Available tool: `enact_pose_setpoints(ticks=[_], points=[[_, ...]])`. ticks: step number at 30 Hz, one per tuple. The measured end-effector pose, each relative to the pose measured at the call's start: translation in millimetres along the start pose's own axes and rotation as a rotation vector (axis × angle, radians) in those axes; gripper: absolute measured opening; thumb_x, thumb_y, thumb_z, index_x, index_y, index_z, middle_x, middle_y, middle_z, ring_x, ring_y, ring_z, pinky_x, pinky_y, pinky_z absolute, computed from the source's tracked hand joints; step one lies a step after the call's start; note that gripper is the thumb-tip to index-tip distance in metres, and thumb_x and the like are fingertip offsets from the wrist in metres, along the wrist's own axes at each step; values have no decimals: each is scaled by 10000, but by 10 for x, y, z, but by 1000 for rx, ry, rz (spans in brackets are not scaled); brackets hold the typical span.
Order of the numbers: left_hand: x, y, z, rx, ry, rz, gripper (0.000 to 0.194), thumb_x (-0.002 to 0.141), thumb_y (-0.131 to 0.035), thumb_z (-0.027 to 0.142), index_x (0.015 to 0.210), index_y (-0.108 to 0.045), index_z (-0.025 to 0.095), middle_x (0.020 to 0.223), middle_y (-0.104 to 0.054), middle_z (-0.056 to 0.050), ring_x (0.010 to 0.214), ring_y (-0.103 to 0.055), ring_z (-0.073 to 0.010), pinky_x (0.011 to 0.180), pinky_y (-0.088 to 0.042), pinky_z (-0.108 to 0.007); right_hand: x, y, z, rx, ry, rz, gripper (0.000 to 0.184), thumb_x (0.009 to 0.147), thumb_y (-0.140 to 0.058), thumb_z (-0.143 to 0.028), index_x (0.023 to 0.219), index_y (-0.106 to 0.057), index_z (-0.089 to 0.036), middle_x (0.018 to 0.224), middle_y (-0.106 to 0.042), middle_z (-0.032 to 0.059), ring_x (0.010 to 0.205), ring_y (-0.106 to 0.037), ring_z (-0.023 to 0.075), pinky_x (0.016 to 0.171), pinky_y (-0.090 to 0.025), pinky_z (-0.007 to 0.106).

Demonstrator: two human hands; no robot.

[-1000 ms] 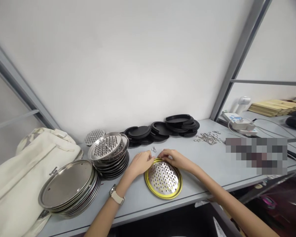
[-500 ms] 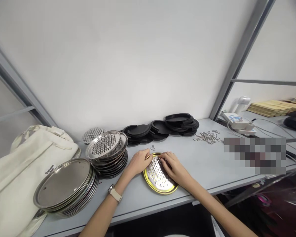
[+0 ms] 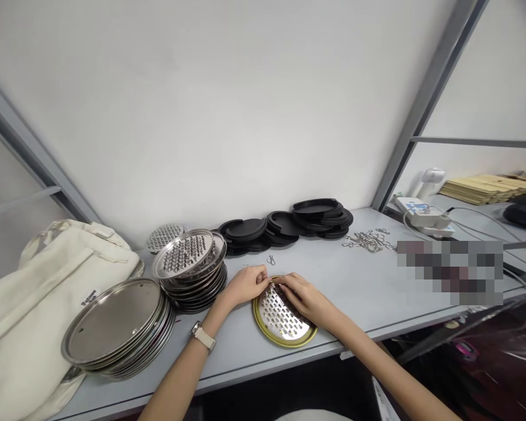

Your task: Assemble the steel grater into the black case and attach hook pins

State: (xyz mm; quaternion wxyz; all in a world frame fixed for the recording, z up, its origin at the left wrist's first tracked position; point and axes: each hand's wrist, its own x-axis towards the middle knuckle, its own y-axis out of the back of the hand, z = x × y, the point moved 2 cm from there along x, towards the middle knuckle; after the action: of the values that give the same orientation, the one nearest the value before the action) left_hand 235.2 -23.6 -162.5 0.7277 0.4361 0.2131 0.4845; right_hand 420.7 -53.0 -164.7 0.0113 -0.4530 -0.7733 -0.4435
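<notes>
A round metal grater disc (image 3: pixel 283 313) lies in a yellow-rimmed round plate (image 3: pixel 266 334) at the front of the table. My left hand (image 3: pixel 247 285) is closed at the plate's far left rim, thumb and fingers pinched together; whatever is between them is too small to make out. Over the far right edge of the disc curl the fingers of my right hand (image 3: pixel 305 297), gripping it and covering part of its surface. A small wire clip (image 3: pixel 270 259) lies just beyond my hands.
To the left stand stacked grater discs (image 3: pixel 188 257) and stacked round metal plates (image 3: pixel 114 321), beside a cream cloth bag (image 3: pixel 39 304). Black round rings (image 3: pixel 245 231) are piled against the wall. Further right lie a heap of wire clips (image 3: pixel 368 241) and a power strip (image 3: pixel 425 216) with cables.
The plate's near side has tipped slightly, and the disc's reflections have changed. Both hands have shifted only a little at the far rim.
</notes>
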Motion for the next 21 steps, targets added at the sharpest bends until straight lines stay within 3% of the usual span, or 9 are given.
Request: enact_pose_setpoints(ticks=[7, 21], points=[[-3, 2, 38, 22, -25, 31, 135, 851, -454, 284, 792, -522, 184, 622, -529, 30, 569, -465, -127, 556, -305, -236, -4, 44, -50, -13, 18, -21, 361, 908, -293, -91, 1201, -448, -232, 1050, -564, 77, 975, -519, 195, 862, -472, 377], [4, -28, 53, -26, -35, 83, 114, 831, -446, 244, 749, -490, 177, 593, -476, 41, 544, -427, -110, 525, -276, -231, 3, 49, -70, -1, 35, -23, 358, 906, -295, -97, 1201, -447, -232, 1026, -557, 78, 969, -520, 196, 860, -475, 378]])
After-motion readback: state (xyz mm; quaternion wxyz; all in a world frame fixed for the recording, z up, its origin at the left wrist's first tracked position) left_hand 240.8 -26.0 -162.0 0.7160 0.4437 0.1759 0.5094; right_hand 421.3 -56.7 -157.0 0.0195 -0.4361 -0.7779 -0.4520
